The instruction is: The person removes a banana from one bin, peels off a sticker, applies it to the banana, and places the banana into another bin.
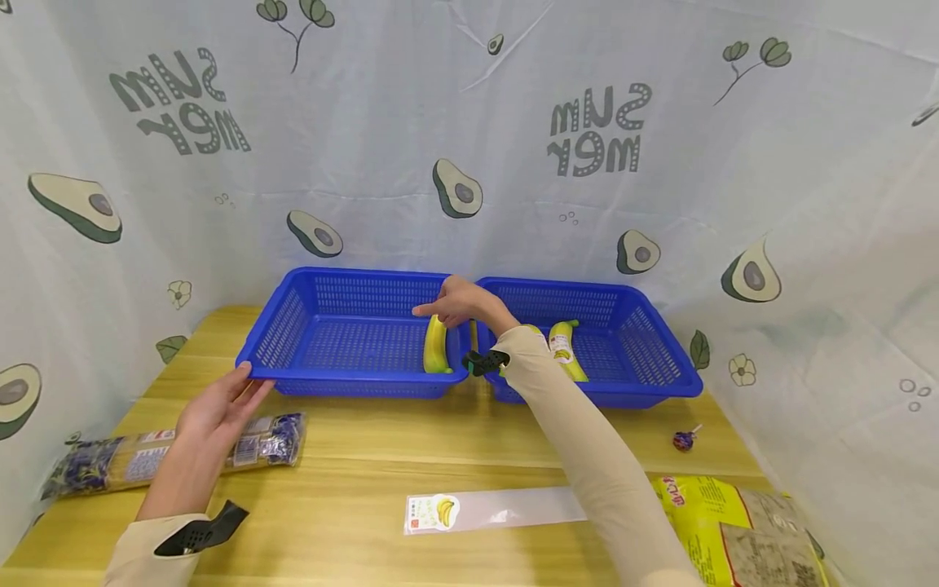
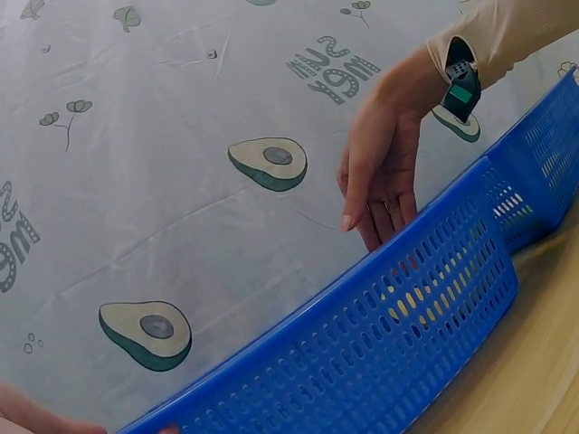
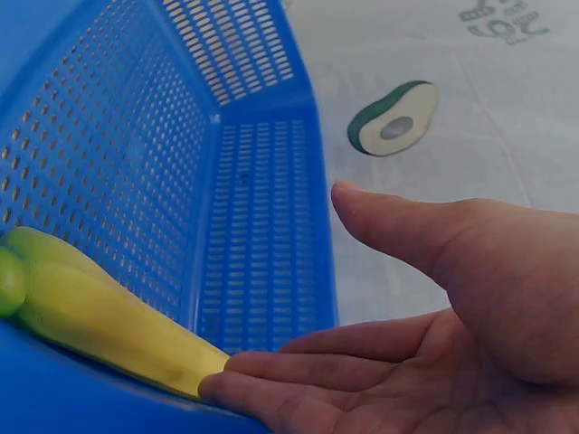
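My left hand [image 1: 214,414] holds the front left corner of the left blue basket [image 1: 352,377], thumb at the rim and fingers below it. Over the right end of that basket reaches my right hand [image 1: 467,302], its fingers extended and thumb apart. A yellow banana [image 1: 436,346] with greenish ends lies along the basket's right wall. In the right wrist view, the fingertips are right at one end of the banana [image 3: 118,321], with no fingers curled round it.
A second blue basket [image 1: 631,398] stands at the right, holding a labelled banana [image 1: 565,350] and another partly hidden by my sleeve. On the wooden table lie a noodle packet [image 1: 267,440], a banana-printed strip [image 1: 506,507], a lollipop [image 1: 684,441] and a yellow bag [image 1: 734,530]. A printed curtain hangs behind.
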A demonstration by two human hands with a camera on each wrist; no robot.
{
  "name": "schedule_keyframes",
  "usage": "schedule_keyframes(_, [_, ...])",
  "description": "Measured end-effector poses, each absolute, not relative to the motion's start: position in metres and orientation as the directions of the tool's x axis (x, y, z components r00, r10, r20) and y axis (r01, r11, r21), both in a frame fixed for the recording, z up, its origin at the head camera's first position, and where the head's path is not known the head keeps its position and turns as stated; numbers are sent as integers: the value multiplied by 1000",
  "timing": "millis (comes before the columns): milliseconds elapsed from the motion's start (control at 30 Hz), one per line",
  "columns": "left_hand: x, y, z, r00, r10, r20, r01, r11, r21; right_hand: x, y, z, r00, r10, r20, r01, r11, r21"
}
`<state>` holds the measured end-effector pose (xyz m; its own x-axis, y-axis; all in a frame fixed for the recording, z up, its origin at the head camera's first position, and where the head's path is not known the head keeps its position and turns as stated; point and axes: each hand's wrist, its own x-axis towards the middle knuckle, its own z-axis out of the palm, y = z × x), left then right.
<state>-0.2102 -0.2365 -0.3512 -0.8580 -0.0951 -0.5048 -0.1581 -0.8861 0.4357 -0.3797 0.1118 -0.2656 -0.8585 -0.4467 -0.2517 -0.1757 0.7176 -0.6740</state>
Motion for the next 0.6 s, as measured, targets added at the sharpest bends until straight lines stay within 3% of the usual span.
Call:
schedule_keyframes(267, [-210, -239, -355, -873, -71, -482, -156, -897, 413, -384, 94, -275, -843, -410, -347, -137, 789, -599])
schedule_keyframes(600, [-214, -240, -358, -877, -68, -475, -165, -887, 431, -393, 79, -277, -802, -452, -391, -119, 762, -637])
